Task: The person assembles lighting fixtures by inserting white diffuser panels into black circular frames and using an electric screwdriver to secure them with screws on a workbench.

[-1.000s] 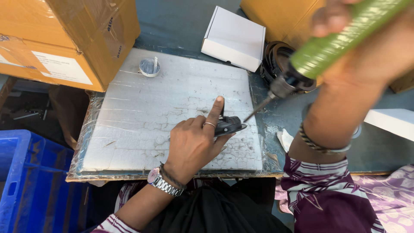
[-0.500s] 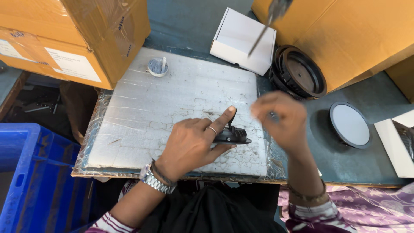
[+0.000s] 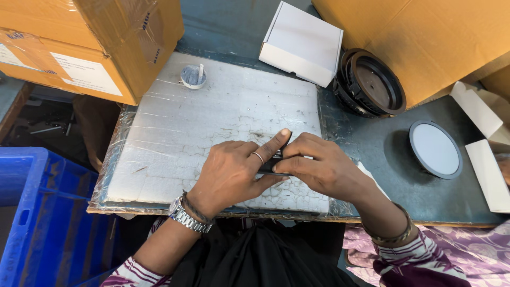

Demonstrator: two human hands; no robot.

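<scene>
Both hands meet at frame centre on a small flat black part [image 3: 272,163] — left hand [image 3: 234,172] & right hand [image 3: 321,167] each pinch it. It lies on the cracked white foam pad wrapped in clear film [image 3: 212,122]; grip on both sides is narrow, closed on the part.

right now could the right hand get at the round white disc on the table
Probably yes. The right hand is busy pinching the small black part with the left hand, but the bare table between it and the disc looks free of obstacles.

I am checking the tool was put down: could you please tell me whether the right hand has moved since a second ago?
Yes. The right hand has come down and leftward onto the white foam board, meeting the left hand on the small black part.
</scene>
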